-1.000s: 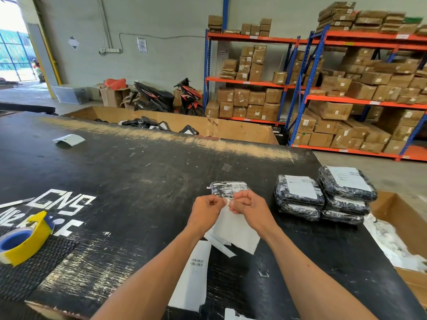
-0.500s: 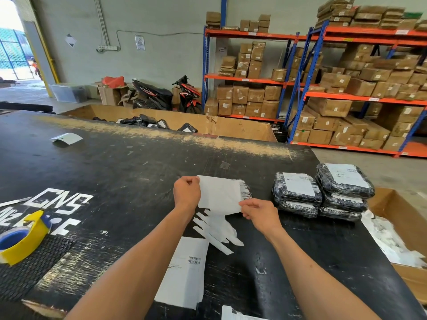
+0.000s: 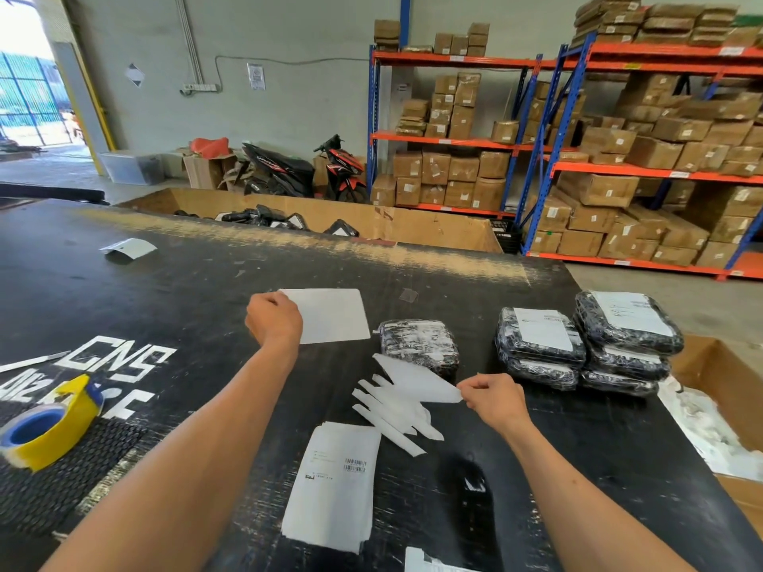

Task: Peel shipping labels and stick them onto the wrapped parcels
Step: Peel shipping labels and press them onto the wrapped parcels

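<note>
My left hand pinches the left edge of a peeled white label and holds it up above the black table. My right hand grips the translucent backing sheet, pulled away to the right. An unlabelled black wrapped parcel lies between my hands, just beyond the backing. A stack of printed labels rests near the front edge. Two piles of labelled parcels stand to the right.
Discarded backing strips lie in a heap beside my right hand. A yellow and blue tape roll sits at the left. One cardboard bin stands at the right, another beyond the table. Shelves of boxes fill the back.
The label has come free of its backing. My left hand has carried it up and to the left, while my right hand has drawn the backing to the right, uncovering the parcel.
</note>
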